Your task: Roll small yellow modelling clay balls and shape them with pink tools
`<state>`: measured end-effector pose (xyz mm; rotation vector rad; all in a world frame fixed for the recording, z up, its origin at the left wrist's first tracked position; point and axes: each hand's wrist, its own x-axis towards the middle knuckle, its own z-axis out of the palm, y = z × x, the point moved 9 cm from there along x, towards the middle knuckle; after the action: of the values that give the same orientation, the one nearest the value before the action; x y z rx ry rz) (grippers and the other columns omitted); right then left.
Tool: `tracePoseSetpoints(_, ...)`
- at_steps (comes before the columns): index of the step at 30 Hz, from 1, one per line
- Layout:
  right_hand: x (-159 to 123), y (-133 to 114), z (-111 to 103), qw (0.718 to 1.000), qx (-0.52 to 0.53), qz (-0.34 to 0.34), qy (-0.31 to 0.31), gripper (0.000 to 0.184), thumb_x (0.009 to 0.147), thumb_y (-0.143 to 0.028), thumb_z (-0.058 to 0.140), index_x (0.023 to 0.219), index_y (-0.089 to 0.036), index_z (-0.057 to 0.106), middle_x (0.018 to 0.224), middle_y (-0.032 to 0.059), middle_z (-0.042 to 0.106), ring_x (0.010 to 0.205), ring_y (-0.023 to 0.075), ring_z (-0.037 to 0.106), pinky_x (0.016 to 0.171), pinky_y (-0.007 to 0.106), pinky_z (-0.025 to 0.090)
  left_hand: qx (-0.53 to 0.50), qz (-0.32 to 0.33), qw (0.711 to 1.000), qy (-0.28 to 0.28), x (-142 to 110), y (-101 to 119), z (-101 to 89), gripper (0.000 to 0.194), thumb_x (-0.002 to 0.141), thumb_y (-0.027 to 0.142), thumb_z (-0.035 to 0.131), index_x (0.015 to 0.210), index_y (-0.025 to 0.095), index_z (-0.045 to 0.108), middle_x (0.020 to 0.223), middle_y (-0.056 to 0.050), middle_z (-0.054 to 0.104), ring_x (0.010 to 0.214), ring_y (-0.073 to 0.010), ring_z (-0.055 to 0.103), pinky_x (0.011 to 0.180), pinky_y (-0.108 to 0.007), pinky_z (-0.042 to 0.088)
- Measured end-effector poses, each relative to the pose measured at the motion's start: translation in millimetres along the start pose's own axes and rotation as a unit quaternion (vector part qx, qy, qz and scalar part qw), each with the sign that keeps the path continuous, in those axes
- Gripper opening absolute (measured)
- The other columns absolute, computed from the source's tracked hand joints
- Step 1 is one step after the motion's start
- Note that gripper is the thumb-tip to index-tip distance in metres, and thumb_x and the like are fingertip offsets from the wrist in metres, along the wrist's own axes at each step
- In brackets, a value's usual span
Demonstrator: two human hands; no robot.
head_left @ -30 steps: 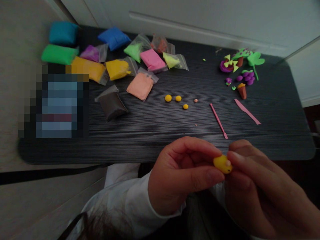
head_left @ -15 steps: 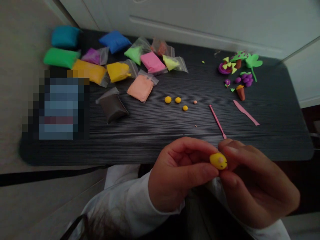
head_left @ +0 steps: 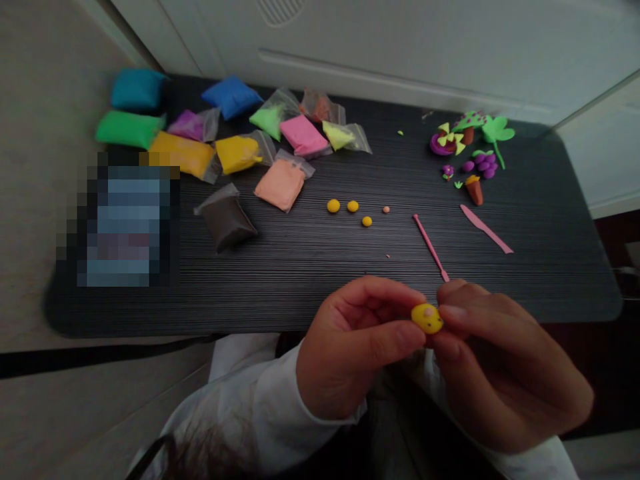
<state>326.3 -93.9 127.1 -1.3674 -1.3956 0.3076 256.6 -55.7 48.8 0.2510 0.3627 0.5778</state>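
Note:
A small yellow clay ball [head_left: 423, 323] with a peach dab and tiny dark dots is held over the table's front edge. My left hand [head_left: 363, 350] pinches its left side between thumb and forefinger. Against its right end press the thumb and forefinger of my right hand [head_left: 515, 367], so both hands grip it. Just beyond my right fingers lies a thin pink modelling tool [head_left: 430, 247]. Farther left on the table are three yellow clay balls, one of them the nearest ball [head_left: 367, 221], and a small peach clay ball [head_left: 386, 209].
A pink plastic knife [head_left: 486, 229] lies at the right. Behind it sit finished clay pieces, including purple grapes [head_left: 484, 163] and a green flower [head_left: 496, 129]. Bags of coloured clay, such as the peach bag [head_left: 281, 182] and the dark bag [head_left: 229, 219], spread over the left side.
The yellow ball has shifted slightly left and turned a little between my fingers. My right thumb and forefinger have come closer together at its right end. The camera view has tilted slightly.

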Motion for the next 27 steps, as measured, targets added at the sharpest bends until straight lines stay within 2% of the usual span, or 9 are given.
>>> tracePoseSetpoints(7,0.1,4.5,-3.0,0.999,0.025,-0.011,0.024,0.025,0.073,-0.011,0.057,0.094,-0.023,0.062,0.065,-0.0009,0.060,0.057,0.0130,0.054,0.055,0.032,0.047,0.018,-0.002,1.000,0.015,3.5,1.0,-2.4,0.013,0.064,0.014,0.070,0.076,0.018,0.067,0.074,0.001,0.067,0.071,-0.0084,0.061,0.069,-0.019,0.049)
tracePoseSetpoints(10,-2.1,12.5,-6.2,0.998,0.033,0.028,0.045,0.023,0.073,-0.009,0.057,0.090,-0.023,0.062,0.066,-0.0008,0.059,0.063,0.0138,0.055,0.057,0.031,0.046,0.019,0.001,0.999,0.031,6.5,2.5,-9.0,0.013,0.064,0.016,0.071,0.077,0.018,0.067,0.072,0.001,0.067,0.067,-0.0086,0.061,0.066,-0.019,0.050)
tracePoseSetpoints(14,-11.1,35.6,-4.6,0.993,0.022,0.112,0.036,0.019,0.075,-0.008,0.055,0.088,-0.022,0.059,0.070,0.0005,0.057,0.074,0.0143,0.055,0.059,0.027,0.044,0.035,0.030,0.997,0.060,11.6,13.9,-28.5,0.012,0.066,0.017,0.069,0.078,0.016,0.067,0.071,-0.001,0.067,0.069,-0.0107,0.063,0.064,-0.019,0.051)
tracePoseSetpoints(21,-24.1,96.9,-2.9,0.974,-0.035,0.218,0.046,0.005,0.079,-0.020,0.056,0.083,-0.023,0.057,0.074,-0.0012,0.058,0.068,0.0109,0.053,0.061,0.023,0.043,0.085,0.099,0.980,0.149,19.4,55.0,-78.6,0.012,0.066,0.013,0.069,0.078,0.015,0.068,0.076,-0.005,0.072,0.074,-0.0137,0.067,0.068,-0.020,0.054)
tracePoseSetpoints(24,-22.9,111.8,2.9,0.967,-0.046,0.250,0.032,0.006,0.079,-0.026,0.057,0.083,-0.022,0.058,0.075,-0.0007,0.058,0.069,0.0115,0.054,0.063,0.025,0.043,0.095,0.099,0.977,0.161,19.6,61.5,-87.6,0.014,0.064,0.013,0.071,0.077,0.014,0.068,0.074,-0.006,0.072,0.072,-0.0145,0.067,0.066,-0.021,0.055)
tracePoseSetpoints(27,-20.5,116.5,10.5,0.965,-0.044,0.259,0.002,0.008,0.078,-0.028,0.057,0.083,-0.022,0.059,0.077,-0.0001,0.059,0.072,0.0128,0.055,0.066,0.026,0.042,0.092,0.096,0.977,0.168,18.8,62.6,-91.1,0.016,0.063,0.013,0.071,0.079,0.014,0.067,0.072,-0.006,0.071,0.069,-0.0139,0.067,0.064,-0.020,0.055)
